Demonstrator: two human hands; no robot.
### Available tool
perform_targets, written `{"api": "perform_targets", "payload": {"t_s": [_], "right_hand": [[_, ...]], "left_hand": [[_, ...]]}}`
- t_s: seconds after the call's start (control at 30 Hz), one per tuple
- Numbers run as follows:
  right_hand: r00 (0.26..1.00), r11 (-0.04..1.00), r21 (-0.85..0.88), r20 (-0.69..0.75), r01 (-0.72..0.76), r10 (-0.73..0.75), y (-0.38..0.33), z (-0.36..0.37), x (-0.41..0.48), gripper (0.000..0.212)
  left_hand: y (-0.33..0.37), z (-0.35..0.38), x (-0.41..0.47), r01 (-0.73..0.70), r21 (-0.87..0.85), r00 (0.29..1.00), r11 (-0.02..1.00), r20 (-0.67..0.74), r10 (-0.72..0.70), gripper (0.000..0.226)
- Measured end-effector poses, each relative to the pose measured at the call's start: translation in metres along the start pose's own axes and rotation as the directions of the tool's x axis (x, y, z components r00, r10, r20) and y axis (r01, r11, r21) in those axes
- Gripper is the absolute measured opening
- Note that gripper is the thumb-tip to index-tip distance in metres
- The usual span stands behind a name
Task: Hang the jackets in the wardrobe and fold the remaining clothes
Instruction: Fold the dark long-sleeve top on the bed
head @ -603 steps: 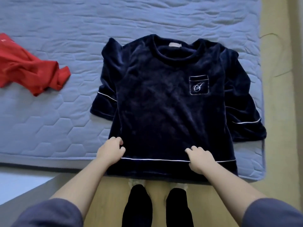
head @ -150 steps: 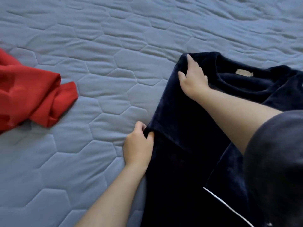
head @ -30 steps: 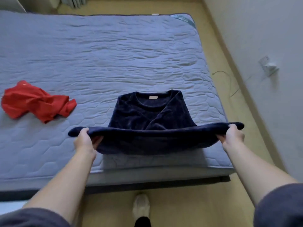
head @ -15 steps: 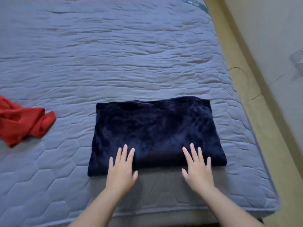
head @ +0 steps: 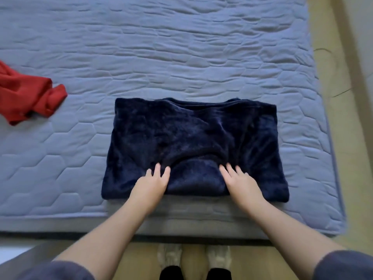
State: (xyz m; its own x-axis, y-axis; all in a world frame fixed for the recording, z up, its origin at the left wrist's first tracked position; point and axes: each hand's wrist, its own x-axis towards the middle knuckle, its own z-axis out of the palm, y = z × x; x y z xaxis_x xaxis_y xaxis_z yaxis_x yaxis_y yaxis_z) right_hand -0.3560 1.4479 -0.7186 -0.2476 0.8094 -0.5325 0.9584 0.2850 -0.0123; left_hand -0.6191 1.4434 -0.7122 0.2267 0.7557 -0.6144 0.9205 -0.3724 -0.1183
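Note:
A navy velvet top (head: 193, 138) lies folded into a rectangle near the front edge of the bed. My left hand (head: 150, 185) rests flat on its near edge, fingers straight and spread. My right hand (head: 241, 183) presses flat on the near edge a little to the right, fingers straight. The fabric bunches into a ridge between and beyond my fingertips. A crumpled red garment (head: 26, 96) lies at the left edge of the view, well apart from both hands.
The grey-blue quilted mattress (head: 181, 47) fills most of the view; its front edge runs just below the folded top. Wooden floor (head: 331, 98) and a thin cable lie to the right. My feet in slippers stand at the bed's foot.
The lifted lower half of the top has been laid over the upper half and let go. Both flat hands have since slid forward onto the fold, wrinkling the fabric.

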Motion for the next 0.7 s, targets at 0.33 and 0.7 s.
{"api": "perform_targets", "payload": {"t_s": [0.33, 0.7], "right_hand": [[0.941, 0.911, 0.411, 0.318, -0.025, -0.118, 0.017, -0.04, -0.036, 0.056], [0.976, 0.981, 0.186, -0.2, -0.054, 0.091, 0.096, -0.041, 0.096, 0.032]], "left_hand": [[-0.008, -0.022, -0.045, -0.09, -0.193, 0.996, 0.977, 0.004, 0.092, 0.045], [-0.095, -0.033, 0.082, -0.125, -0.01, 0.923, 0.992, -0.368, 0.112, 0.024]]}}
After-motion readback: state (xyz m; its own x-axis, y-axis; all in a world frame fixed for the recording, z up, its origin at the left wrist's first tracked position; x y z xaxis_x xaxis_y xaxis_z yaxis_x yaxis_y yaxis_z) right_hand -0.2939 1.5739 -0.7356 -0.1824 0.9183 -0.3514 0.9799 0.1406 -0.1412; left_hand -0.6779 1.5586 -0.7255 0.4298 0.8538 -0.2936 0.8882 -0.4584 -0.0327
